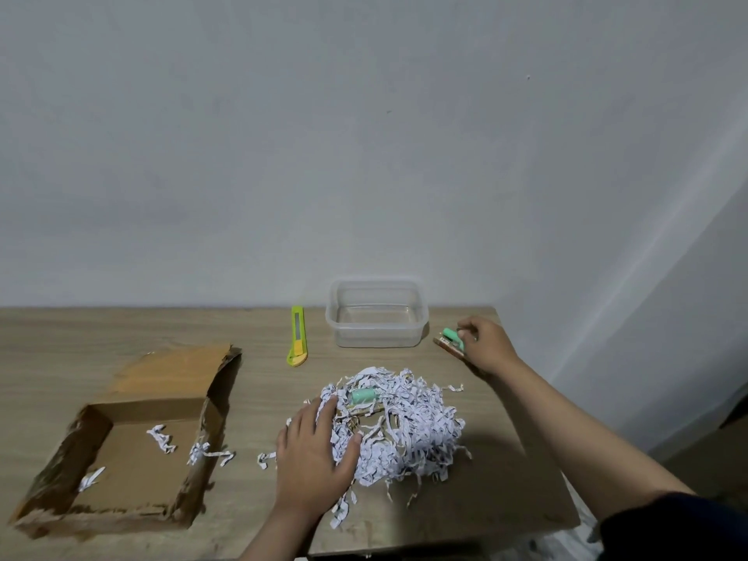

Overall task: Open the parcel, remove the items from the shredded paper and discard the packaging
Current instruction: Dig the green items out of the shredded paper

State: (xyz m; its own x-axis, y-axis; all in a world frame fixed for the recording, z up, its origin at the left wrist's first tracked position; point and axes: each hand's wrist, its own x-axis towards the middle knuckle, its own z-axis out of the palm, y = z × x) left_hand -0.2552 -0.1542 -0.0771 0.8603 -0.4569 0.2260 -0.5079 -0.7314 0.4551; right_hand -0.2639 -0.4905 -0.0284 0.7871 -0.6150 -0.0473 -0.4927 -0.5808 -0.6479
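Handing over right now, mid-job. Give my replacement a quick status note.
Left hand: flat on the shredded paper pile, holding nothing.
Right hand: gripping a mint-green item at the table's far right, beside the clear tub.
Done: cardboard box opened, shreds tipped out; utility knife laid aside.
Left: another green item sits in the pile; discard shreds and box.

Opened cardboard parcel (133, 451) beside shredded paper (404, 431)

No legible text; print on shredded paper (404, 427) too blurred.
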